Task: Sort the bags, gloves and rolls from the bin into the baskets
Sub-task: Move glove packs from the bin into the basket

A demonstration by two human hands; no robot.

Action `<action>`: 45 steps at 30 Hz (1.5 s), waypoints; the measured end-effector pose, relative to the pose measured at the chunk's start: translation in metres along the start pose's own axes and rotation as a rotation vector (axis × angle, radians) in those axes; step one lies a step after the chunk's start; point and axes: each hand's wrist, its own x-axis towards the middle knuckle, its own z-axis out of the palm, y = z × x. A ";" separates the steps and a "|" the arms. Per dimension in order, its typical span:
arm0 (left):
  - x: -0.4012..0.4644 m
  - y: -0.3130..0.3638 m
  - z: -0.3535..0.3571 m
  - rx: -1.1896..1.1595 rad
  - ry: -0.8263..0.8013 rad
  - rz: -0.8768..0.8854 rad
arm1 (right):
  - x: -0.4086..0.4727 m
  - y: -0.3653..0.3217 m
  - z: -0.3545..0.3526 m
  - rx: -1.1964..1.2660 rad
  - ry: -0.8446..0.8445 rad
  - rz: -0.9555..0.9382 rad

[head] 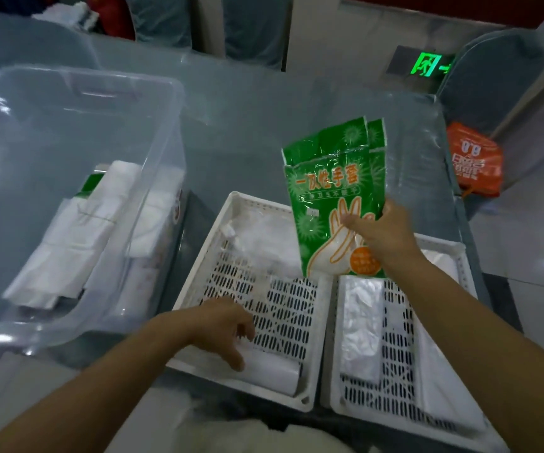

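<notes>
My right hand [383,233] grips green packs of disposable gloves [331,191], held upright above the gap between two white perforated baskets. My left hand [223,325] hovers over the left basket [198,259] with loosely curled fingers, its thumb touching a white roll [273,371] lying at the basket's near end. Crumpled clear plastic [264,237] lies at that basket's far end. The right basket [329,338] holds a flat silvery bag pack [360,325] and white bags [440,371]. A clear plastic bin [153,103] at the left holds white folded bags [74,243].
The bin and baskets stand on a grey table covered with clear film [247,125]. An orange bag [475,160] sits past the table's right edge. A chair back [496,67] stands at the far right.
</notes>
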 end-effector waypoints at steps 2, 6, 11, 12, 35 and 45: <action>-0.002 -0.003 0.004 0.061 -0.058 0.000 | -0.003 0.006 0.002 0.024 0.009 0.025; -0.001 -0.006 0.011 -0.009 -0.102 -0.009 | -0.006 0.010 0.003 0.075 0.012 0.054; 0.006 -0.005 0.003 0.087 0.170 0.041 | -0.010 0.009 -0.003 0.120 0.036 0.052; 0.010 -0.004 -0.004 0.123 0.285 0.053 | -0.011 0.009 -0.005 0.124 0.050 0.051; -0.020 -0.016 0.025 0.726 1.304 0.287 | -0.043 0.005 0.047 -0.006 -0.708 0.155; -0.078 -0.011 0.060 0.755 1.140 0.364 | -0.062 0.037 0.118 -0.272 -1.139 0.342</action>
